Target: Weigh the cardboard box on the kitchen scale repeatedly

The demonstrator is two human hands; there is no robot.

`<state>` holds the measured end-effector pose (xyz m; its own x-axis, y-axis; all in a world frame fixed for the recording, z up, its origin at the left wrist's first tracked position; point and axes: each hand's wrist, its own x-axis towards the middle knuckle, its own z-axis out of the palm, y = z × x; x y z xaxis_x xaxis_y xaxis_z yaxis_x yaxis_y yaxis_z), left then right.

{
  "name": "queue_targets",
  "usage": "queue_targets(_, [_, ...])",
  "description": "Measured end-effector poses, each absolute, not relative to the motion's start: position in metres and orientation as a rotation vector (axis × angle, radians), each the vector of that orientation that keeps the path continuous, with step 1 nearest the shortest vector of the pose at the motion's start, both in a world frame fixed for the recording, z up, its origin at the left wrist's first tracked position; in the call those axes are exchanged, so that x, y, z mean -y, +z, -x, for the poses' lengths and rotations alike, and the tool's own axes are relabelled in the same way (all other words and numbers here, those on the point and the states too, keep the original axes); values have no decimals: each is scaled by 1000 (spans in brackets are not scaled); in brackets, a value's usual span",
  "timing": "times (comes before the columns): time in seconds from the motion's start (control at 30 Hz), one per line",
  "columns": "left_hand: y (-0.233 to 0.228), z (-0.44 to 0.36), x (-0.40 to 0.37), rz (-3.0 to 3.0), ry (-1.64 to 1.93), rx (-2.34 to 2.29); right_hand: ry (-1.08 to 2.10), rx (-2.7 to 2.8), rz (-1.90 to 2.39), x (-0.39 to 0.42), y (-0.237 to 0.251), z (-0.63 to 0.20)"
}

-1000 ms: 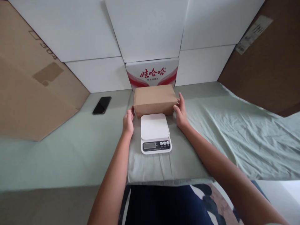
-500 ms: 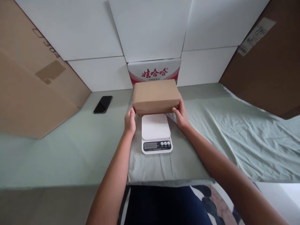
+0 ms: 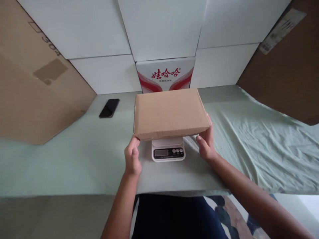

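Observation:
A brown cardboard box [image 3: 170, 113] is held between my two hands, over the white kitchen scale [image 3: 168, 156]. My left hand [image 3: 133, 156] grips its near left corner, fingers curled under the edge. At the near right corner, my right hand [image 3: 206, 141] closes round the side, its thumb in front. The box hides most of the scale's weighing plate; the display and round buttons still show at the front. Whether the underside touches the plate I cannot tell.
A black phone [image 3: 109, 108] lies on the green cloth [image 3: 82, 159] to the left. Behind stands a white carton with red lettering [image 3: 165, 74]. Large cardboard panels flank the table, a lighter one [image 3: 45, 99] left and a darker one [image 3: 286, 73] right.
Both hands have brought the cardboard box nearer to me and up, from behind the scale to above it. It now covers most of the weighing plate.

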<state>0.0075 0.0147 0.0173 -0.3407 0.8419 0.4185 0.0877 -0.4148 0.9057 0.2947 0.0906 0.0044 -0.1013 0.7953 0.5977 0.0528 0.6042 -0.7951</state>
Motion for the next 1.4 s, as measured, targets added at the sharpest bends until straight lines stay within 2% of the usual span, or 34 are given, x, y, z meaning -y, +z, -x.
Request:
queue_targets(0.53, [11, -5, -8, -1286, 1727, -1299, 769, 1545, 817, -77, 6, -296])
queue_targets(0.9, [15, 1, -8, -1329, 1888, -1276, 691, 1311, 845, -88, 17, -296])
queue_targets(1.4, [16, 1, -11, -1267, 1899, -1278, 772, 1242, 829, -90, 21, -296])
